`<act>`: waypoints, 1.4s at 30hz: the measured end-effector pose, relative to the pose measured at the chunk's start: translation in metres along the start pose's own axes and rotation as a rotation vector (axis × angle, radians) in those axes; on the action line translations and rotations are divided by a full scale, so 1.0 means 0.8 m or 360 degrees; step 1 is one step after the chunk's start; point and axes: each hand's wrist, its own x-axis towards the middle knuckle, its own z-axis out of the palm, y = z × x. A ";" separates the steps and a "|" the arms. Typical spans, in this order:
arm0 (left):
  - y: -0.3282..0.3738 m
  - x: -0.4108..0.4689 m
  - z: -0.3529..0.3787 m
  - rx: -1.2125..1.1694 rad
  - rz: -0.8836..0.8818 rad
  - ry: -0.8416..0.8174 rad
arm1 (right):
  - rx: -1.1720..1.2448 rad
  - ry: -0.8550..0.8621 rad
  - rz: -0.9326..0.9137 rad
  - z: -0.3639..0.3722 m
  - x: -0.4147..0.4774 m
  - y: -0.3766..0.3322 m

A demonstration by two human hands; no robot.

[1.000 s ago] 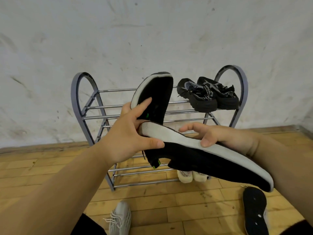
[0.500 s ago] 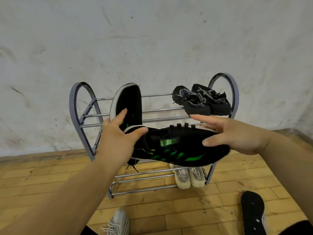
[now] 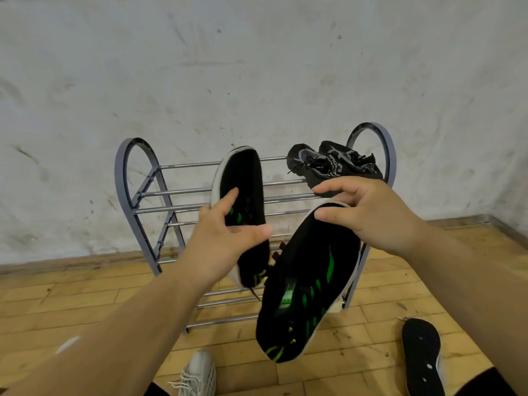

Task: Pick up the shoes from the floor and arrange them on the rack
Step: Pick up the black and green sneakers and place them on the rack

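My left hand (image 3: 220,241) grips a black shoe with green marks (image 3: 243,195), sole toward me, held upright in front of the rack's top shelf. My right hand (image 3: 363,215) pinches the upper end of its mate, a second black and green shoe (image 3: 308,292), which hangs downward with its sole facing me. Behind both stands the grey metal shoe rack (image 3: 134,178) against the wall. A pair of black sneakers (image 3: 334,167) sits on the right end of its top shelf.
On the wooden floor lie a white sneaker (image 3: 200,375) at the bottom centre and a black shoe turned sole-up (image 3: 423,352) at the lower right. A pale shoe (image 3: 334,307) peeks out on the rack's lowest shelf. The left parts of the rack's shelves hold nothing.
My right hand has swung its shoe from lying level across the rack to hanging steeply downward, sole toward me. The left hand's shoe has shifted slightly right. The view has tilted up a little.
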 end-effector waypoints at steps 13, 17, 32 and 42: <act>0.018 0.004 0.037 -0.0694 -0.0016 0.0420 | 0.0411 -0.0047 -0.0094 0.040 0.000 -0.015; 0.011 0.020 0.013 -0.0957 -0.0135 0.0565 | 0.0180 -0.0471 -0.0072 0.059 -0.014 -0.009; -0.004 0.005 -0.043 0.0129 -0.0182 0.0167 | -0.0118 -0.0860 0.0303 0.030 -0.016 0.058; -0.041 0.014 -0.026 0.0528 -0.0311 -0.0254 | 0.0030 -0.0919 0.0980 0.005 -0.007 0.155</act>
